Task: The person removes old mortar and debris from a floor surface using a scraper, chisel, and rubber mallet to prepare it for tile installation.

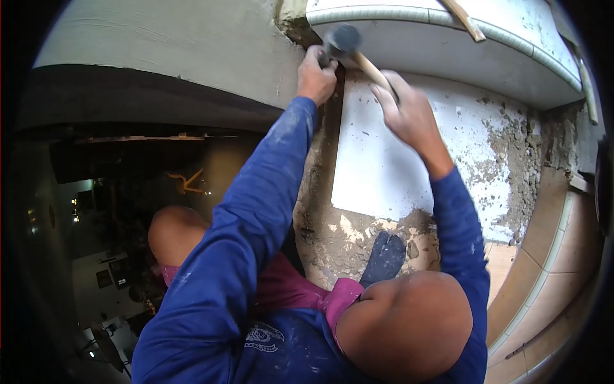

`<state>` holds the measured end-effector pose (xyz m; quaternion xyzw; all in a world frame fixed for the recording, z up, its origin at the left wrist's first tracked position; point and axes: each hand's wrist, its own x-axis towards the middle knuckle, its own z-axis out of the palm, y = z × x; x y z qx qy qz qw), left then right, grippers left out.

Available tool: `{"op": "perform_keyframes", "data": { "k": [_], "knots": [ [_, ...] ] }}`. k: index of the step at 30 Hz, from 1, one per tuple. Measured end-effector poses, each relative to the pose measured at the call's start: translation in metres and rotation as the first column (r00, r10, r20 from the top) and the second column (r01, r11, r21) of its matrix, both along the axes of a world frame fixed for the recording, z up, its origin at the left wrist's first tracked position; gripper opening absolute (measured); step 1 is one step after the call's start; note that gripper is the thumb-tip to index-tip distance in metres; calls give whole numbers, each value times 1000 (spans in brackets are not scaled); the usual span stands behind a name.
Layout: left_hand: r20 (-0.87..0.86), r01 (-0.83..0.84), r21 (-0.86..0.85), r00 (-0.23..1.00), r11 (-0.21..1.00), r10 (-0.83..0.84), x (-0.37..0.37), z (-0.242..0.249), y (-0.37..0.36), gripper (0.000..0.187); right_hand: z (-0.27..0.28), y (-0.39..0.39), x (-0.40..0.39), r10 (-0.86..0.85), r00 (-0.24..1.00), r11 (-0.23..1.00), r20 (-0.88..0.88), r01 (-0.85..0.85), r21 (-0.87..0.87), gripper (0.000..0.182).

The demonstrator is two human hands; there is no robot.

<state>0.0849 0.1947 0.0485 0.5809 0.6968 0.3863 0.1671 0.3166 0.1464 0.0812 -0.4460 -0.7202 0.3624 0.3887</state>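
Note:
Near the top centre, my left hand [316, 75] is closed round a dark tool [324, 59], mostly hidden by the fingers, at the corner where the grey wall meets the white step. My right hand [409, 112] grips the wooden handle of a hammer [373, 72]. The hammer's dark, slightly blurred head [343, 40] is just above and beside my left hand. Whether the head touches the tool cannot be made out. Below both hands lies a large white tile [377, 160] with specks of debris on it.
Rubble [521, 160] lies along the white surface's right side. A wooden strip [465, 20] rests on the white ledge [409, 38] above. The grey wall [173, 45] stands at upper left, tan tiled steps [550, 269] at right. My dark-covered foot [385, 255] is on the dirty floor.

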Motion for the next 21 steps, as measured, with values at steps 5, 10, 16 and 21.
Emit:
{"op": "perform_keyframes", "data": {
  "k": [5, 10, 16, 21],
  "knots": [
    [-163, 382, 31, 914, 924, -373, 40, 19, -64, 22, -53, -81, 59, -304, 939, 929, 160, 330, -171, 28],
    [-222, 545, -229, 777, 806, -589, 125, -9, -128, 35, -94, -117, 124, -503, 682, 798, 531, 602, -18, 31],
    [-233, 756, -222, 572, 616, -787, 162, -56, -165, 32, -113, -120, 158, -511, 621, 822, 594, 554, 129, 30],
    [187, 97, -55, 979, 994, -85, 102, -75, -94, 22, -126, -116, 166, -565, 668, 824, 484, 490, 286, 31]
  ]
}}
